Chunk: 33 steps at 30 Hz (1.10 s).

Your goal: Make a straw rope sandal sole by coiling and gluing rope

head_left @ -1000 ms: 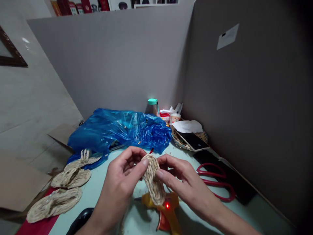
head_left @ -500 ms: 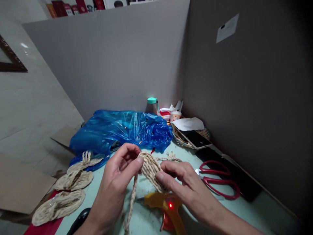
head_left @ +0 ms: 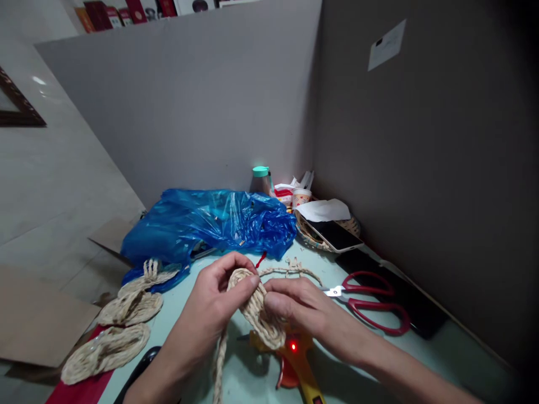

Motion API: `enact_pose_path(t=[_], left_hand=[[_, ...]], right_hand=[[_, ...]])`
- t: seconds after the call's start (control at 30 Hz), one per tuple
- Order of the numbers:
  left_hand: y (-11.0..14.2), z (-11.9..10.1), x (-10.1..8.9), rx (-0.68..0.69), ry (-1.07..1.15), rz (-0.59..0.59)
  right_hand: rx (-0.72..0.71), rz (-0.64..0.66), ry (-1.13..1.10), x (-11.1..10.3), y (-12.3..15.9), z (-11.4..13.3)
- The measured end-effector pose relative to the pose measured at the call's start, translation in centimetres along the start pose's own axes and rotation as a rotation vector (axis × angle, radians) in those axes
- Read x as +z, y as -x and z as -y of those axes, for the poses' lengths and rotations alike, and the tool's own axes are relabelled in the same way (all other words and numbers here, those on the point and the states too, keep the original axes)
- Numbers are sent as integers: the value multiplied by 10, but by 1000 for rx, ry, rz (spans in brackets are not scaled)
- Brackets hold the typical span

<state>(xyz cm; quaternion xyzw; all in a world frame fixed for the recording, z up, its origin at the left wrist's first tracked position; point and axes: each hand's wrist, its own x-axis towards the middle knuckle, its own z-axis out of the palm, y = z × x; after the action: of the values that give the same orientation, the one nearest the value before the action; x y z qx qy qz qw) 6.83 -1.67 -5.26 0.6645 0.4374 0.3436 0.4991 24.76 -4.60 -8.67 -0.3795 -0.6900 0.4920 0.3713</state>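
With clock directions read from the piece between the hands, the pale green surface (head_left: pixel 249 384) is seen beneath everything. At eleven o'clock, the crumpled blue plastic bag (head_left: pixel 214 219) is spread. At one o'clock, a woven basket (head_left: pixel 305 237) is partly covered by white paper and a phone (head_left: pixel 339 235).

The piece is held by two narrowly closed hands: its upper left end is pinched by the left hand (head_left: pixel 206 306), its right edge by the right hand (head_left: pixel 309 314). At three o'clock, red-handled scissors (head_left: pixel 336 291) are laid down with the handles turned outward. Around nine o'clock, three woven sandal shapes (head_left: pixel 107 354) are lined up. At five o'clock, partly hidden by the piece, a yellow glue gun (head_left: pixel 306 373) is seen with its red light lit.

The coiled braided piece (head_left: pixel 256 308) is held tilted above the surface. It is judged light, rough rather than slippery, and bendable; its coils could be pulled apart if only one strand were gripped, so it is best pinched across several rows at the rims. Smallest, a braided cord (head_left: pixel 218 367) is seen hanging at seven o'clock, below the left hand.
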Motion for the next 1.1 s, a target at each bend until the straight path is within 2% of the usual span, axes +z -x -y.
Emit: enact_pose_path(t=[0.2,0.33,0.5,0.63,0.73,0.83,0.9,1.03,1.1], left_hand=[[-2,7,6,33,-37,27],[0,1,6,30,17,44],[-2,-13,-9,-20,202,-15],[-5,-14,-29,78,226,-30],[-5,-14,-33,135,169,44],[-2,-15,-27,144,120,203],[0,-17,-20,165,45,257],[2,-17,-15,251,-59,228],[3,-16,-16,226,-26,226]], right_hand=[[-35,-127,-41,10,-1,-10],[-37,-176,-139,11,-3,-12],[49,-51,-471,8,-8,-19],[94,28,-708,12,-9,-22],[59,47,-812,15,-9,-22],[55,84,-860,18,-9,-21],[76,107,-858,21,-7,-21],[128,224,-744,26,-6,-21],[139,243,-650,25,-6,-19]])
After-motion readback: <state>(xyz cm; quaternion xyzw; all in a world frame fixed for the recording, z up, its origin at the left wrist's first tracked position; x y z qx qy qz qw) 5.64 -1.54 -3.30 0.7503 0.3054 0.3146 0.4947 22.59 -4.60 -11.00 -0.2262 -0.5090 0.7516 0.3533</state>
